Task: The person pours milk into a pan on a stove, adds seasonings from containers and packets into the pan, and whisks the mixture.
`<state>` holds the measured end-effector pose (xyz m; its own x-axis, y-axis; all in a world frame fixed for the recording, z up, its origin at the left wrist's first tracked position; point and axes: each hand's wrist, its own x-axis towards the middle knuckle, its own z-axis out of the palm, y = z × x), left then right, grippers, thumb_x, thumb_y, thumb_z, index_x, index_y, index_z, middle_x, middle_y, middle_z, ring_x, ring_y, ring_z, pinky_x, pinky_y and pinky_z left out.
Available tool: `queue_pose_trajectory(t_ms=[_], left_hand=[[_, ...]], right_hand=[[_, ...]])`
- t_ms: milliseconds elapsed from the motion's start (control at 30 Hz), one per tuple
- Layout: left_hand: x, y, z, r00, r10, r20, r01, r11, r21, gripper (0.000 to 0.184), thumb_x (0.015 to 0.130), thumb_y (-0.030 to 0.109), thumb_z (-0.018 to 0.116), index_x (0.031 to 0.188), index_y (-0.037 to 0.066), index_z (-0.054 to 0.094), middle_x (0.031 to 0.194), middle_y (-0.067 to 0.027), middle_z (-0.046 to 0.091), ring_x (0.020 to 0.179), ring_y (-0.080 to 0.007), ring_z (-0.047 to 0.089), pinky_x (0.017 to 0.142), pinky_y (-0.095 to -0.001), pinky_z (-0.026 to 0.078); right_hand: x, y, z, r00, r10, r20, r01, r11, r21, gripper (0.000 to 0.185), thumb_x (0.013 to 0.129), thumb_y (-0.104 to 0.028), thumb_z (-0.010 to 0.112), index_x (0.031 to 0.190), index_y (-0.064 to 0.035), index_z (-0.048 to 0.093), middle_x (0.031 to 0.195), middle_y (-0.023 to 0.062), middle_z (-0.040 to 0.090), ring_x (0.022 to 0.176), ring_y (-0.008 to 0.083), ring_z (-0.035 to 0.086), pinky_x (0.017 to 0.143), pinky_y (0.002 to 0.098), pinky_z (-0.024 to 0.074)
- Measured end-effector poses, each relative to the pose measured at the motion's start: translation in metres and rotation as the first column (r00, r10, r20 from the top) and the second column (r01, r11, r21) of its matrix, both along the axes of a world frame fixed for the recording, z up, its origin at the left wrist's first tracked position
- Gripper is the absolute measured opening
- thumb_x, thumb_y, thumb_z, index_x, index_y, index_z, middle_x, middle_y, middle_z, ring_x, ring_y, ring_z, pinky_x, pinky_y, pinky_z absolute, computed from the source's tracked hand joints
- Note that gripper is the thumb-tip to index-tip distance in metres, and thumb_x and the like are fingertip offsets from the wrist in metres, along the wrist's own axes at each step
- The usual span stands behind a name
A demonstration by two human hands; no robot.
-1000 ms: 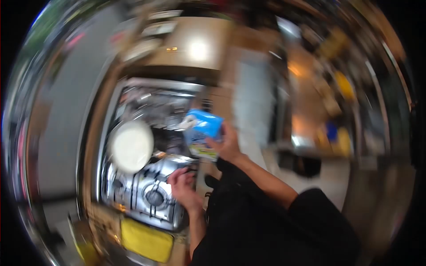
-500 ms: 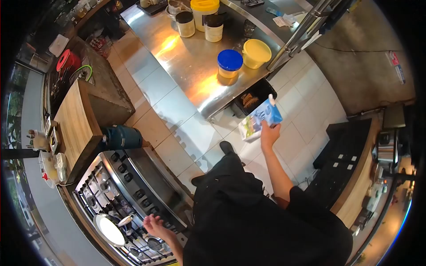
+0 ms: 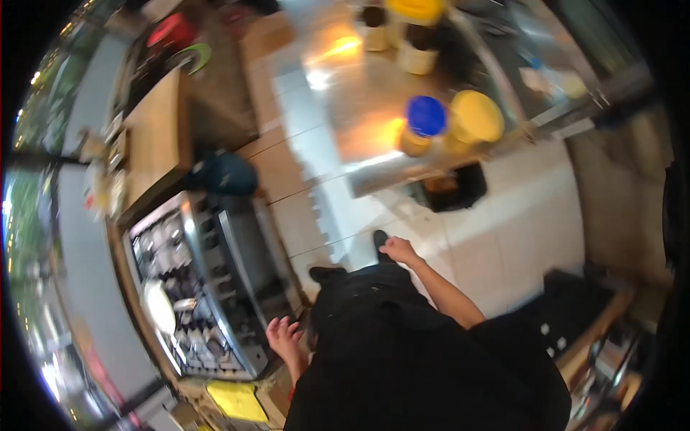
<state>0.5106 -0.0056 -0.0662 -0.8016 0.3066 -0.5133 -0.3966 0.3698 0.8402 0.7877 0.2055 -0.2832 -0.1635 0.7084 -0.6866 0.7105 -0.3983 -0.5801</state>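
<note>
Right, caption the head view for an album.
Kitchen from above: left hand near the stove and its pan, right hand over the tiled floor, blue-lidded tub on the steel table.

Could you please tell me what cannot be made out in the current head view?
Head view, all:
Whether the right hand holds something small: curled fingers and blur.
What the white in the pan is: motion blur.
The black bin's full contents: the metal table overhangs it, plus blur.
The yellow lid's far side: cut off by the top edge.
</note>
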Motion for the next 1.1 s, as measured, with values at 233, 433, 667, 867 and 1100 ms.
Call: queue_pose_trajectory(t_ms=[233,433,667,867,1100], left_hand=[[-0.018,-0.055,-0.012,0.998,0.01,-0.058,-0.016,0.995,-0.101,0.026,0.091,0.017,0.06,0.113,0.004,0.056,0.103,-0.0085,0.065,0.077,-0.0173,0.065,0.063,-0.0275,0.05],[-0.022,-0.118,-0.027,0.918,-0.377,-0.121,0.251,0.79,-0.56,0.029,0.092,0.025,0.056,0.11,0.002,0.059,0.1,-0.0204,0.066,0.092,-0.0345,0.064,0.08,-0.0411,0.05],[-0.061,-0.187,-0.046,0.991,-0.087,-0.097,0.036,0.895,-0.445,0.036,0.092,0.027,0.056,0.117,0.002,0.056,0.103,-0.0215,0.066,0.1,-0.0367,0.063,0.086,-0.0423,0.048],[-0.044,-0.251,-0.049,0.958,0.24,-0.16,-0.288,0.781,-0.555,0.037,0.089,0.024,0.058,0.116,0.0,0.056,0.106,-0.0228,0.064,0.094,-0.0363,0.064,0.083,-0.0428,0.049],[-0.055,-0.24,-0.054,0.974,0.213,-0.082,-0.215,0.739,-0.638,0.04,0.087,0.027,0.059,0.116,-0.001,0.057,0.104,-0.0228,0.065,0.096,-0.0378,0.064,0.084,-0.0422,0.05]], right_hand=[[-0.233,0.0,0.092,0.762,0.547,-0.347,-0.507,0.837,0.207,0.046,0.086,-0.046,0.061,0.096,-0.0021,0.066,0.084,0.0173,0.069,0.079,0.0318,0.067,0.072,0.0392,0.0513],[-0.456,-0.052,0.244,0.364,0.855,-0.369,-0.574,0.518,0.634,0.049,0.08,-0.043,0.067,0.105,-0.0013,0.06,0.094,0.0134,0.066,0.084,0.0293,0.063,0.076,0.0369,0.0502],[-0.627,-0.113,0.23,0.154,0.988,0.007,-0.928,0.142,0.345,0.045,0.074,-0.02,0.061,0.108,0.0074,0.052,0.098,0.0293,0.064,0.091,0.0362,0.067,0.079,0.0442,0.0531],[-0.657,-0.1,0.188,0.051,0.999,0.007,-0.86,0.04,0.509,0.03,0.07,-0.014,0.06,0.092,0.0067,0.059,0.085,0.0284,0.064,0.084,0.0443,0.063,0.076,0.0461,0.0505],[-0.664,-0.083,0.197,0.019,1.0,0.001,-0.891,0.016,0.454,0.029,0.072,-0.008,0.055,0.096,0.0086,0.059,0.097,0.0326,0.062,0.096,0.0469,0.06,0.086,0.0468,0.0486]])
